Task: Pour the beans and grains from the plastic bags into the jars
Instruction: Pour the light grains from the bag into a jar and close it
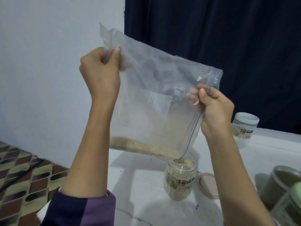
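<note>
The left hand [99, 70] and right hand [213, 108] each pinched the plastic bag [154, 95] above the open jar [180, 178]. A loose lid [207, 185] lay beside it on the surface [138, 185]; a capped jar [243, 128] stood behind.

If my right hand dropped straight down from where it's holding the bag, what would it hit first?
Probably the round pinkish lid lying on the white table, or the rim of the open clear plastic jar of grain beside it; depth is unclear. The right hand is above both.

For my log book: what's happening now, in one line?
pouring | left hand, right hand hold bag | grains entering jar | jar nearly full
</note>
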`<state>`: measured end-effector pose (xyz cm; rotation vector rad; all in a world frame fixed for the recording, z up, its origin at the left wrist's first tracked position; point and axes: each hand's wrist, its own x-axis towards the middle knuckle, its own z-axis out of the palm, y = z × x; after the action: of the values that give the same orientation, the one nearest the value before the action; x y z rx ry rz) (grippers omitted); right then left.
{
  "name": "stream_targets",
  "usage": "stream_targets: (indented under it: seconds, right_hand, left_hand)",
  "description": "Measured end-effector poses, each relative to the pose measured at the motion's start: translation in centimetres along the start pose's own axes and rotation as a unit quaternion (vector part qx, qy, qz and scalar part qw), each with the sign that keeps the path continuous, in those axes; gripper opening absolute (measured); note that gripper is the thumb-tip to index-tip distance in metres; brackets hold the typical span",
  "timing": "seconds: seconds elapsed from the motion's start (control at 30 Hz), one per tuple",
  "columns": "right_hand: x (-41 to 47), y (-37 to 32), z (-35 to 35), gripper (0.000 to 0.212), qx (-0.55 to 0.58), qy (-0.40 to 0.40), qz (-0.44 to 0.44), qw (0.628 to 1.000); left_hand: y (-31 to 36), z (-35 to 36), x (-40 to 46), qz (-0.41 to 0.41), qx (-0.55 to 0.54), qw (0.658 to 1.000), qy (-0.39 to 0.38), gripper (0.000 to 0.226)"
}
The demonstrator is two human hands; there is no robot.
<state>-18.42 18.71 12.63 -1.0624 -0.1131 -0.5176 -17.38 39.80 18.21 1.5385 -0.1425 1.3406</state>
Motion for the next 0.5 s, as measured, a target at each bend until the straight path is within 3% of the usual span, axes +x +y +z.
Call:
stream_targets:
  seconds: [0.33,0.5]
  right_hand:
    - [-0.5,-0.08,0.17,0.015,-0.013,-0.026,0.02,0.999]
    - [-0.46,-0.38,0.13,0.014,0.012,0.004,0.021,1.0]
  left_hand:
    - [0.38,-0.1,0.12,0.012,0.006,1.0,0.007,0.045]
    - [0.62,-0.23,0.17,0.017,0.003,1.0,-0.001,0.042]
